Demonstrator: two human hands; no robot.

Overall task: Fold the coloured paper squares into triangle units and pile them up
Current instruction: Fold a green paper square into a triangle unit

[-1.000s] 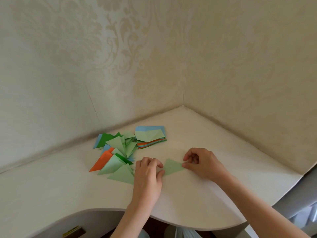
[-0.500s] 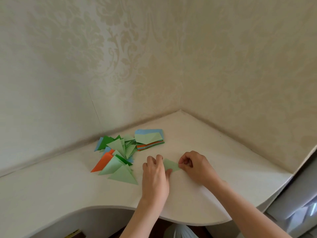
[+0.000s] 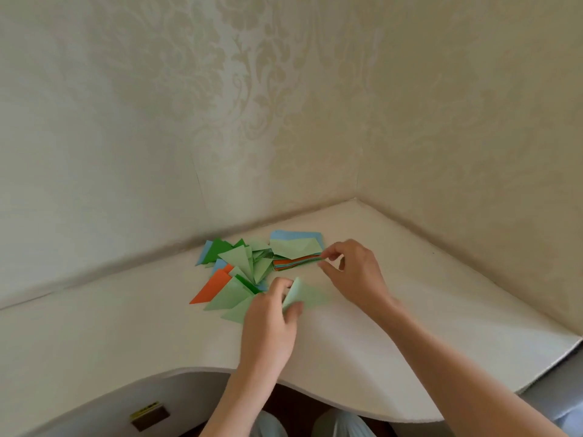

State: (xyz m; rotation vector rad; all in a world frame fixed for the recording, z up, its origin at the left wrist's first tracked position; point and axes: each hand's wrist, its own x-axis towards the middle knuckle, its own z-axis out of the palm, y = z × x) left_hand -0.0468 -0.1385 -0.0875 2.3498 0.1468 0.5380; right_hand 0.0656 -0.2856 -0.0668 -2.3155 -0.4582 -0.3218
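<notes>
Nearest us, our left hand (image 3: 268,323) grips a pale green folded paper triangle (image 3: 301,296), thumb below and fingers (image 3: 279,287) curled over its left edge; the piece is blurred and lifts slightly off the cream tabletop (image 3: 410,357). Just beyond, our right hand (image 3: 356,275) hovers with thumb and forefinger bent toward each other, pinching at the near corner of the stack of coloured paper squares (image 3: 296,255), green on top, orange and blue edges showing. Left of that stack lies the loose pile of folded triangles (image 3: 235,272), mostly green, one orange, a few blue. The tabletop fits into a corner of walls with cream damask wallpaper (image 3: 252,105).
</notes>
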